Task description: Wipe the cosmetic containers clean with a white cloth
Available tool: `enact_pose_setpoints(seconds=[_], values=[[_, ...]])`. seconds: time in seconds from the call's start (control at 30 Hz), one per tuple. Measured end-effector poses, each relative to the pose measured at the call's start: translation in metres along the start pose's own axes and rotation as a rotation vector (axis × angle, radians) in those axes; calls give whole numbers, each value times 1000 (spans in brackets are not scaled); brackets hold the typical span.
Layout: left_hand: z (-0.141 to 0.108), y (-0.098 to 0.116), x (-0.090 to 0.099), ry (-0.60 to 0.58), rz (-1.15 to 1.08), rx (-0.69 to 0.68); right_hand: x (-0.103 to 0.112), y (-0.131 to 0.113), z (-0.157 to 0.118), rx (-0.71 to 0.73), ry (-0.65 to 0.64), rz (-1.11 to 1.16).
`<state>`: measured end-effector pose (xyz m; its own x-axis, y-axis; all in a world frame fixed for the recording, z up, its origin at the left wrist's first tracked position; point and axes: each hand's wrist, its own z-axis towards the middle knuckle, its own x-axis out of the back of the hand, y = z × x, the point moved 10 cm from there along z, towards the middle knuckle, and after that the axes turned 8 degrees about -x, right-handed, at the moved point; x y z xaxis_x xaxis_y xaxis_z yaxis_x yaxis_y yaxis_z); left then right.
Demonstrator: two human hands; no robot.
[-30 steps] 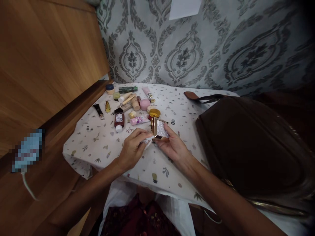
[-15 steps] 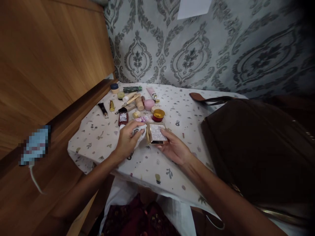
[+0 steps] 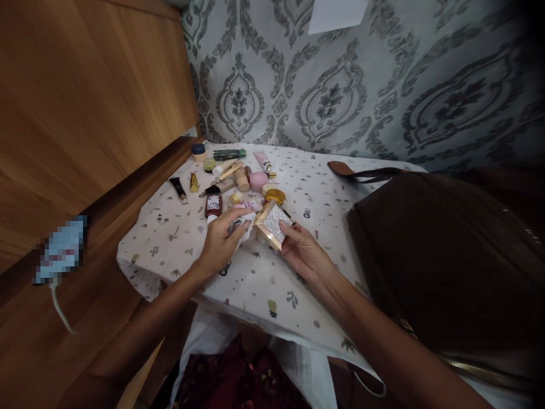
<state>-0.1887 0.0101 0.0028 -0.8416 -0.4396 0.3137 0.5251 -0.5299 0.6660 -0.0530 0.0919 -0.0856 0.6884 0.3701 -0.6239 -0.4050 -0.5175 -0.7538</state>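
A gold-edged case with a glittery silver face (image 3: 276, 220) is gripped in my right hand (image 3: 305, 250), its thumb on the glittery side. The case is tilted above the patterned tablecloth. My left hand (image 3: 221, 241) pinches a crumpled white cloth (image 3: 246, 226) just left of the case. Beyond the hands lie a gold-lidded jar (image 3: 275, 196), a dark red bottle with a patterned label (image 3: 213, 205), a pink round container (image 3: 258, 182) and several other cosmetics.
A large dark brown bag (image 3: 443, 255) fills the right side of the table (image 3: 272, 295), its strap stretching toward the back. A wooden panel (image 3: 97, 85) rises on the left. At the far left a blurred device (image 3: 61, 251) has a white cable.
The case has turned and tilted in my right hand, one corner now pointing up toward the gold-lidded jar. My left hand with the cloth has barely moved.
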Motion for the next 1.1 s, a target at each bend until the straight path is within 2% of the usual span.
enact_pose_setpoints(seconds=[0.23,0.47,0.6,0.73,0.83,0.97,1.1], values=[[-2,-4,1,32,27,23,1,2,-3,-15,47,-37],[6,5,7,20,137,-30,-22,7,-13,-98,-67,-207],[0,14,-4,-49,223,-130,-15,7,-10,-95,-18,-199],[-12,28,-21,-135,207,-255,-3,3,-5,-57,42,-94],[-16,34,-26,-166,175,-277,1,1,-3,-45,42,-38],[-7,29,-21,-180,94,-190,3,2,-2,-78,43,20],[10,3,-9,-113,-45,53,2,1,-3,-79,40,11]])
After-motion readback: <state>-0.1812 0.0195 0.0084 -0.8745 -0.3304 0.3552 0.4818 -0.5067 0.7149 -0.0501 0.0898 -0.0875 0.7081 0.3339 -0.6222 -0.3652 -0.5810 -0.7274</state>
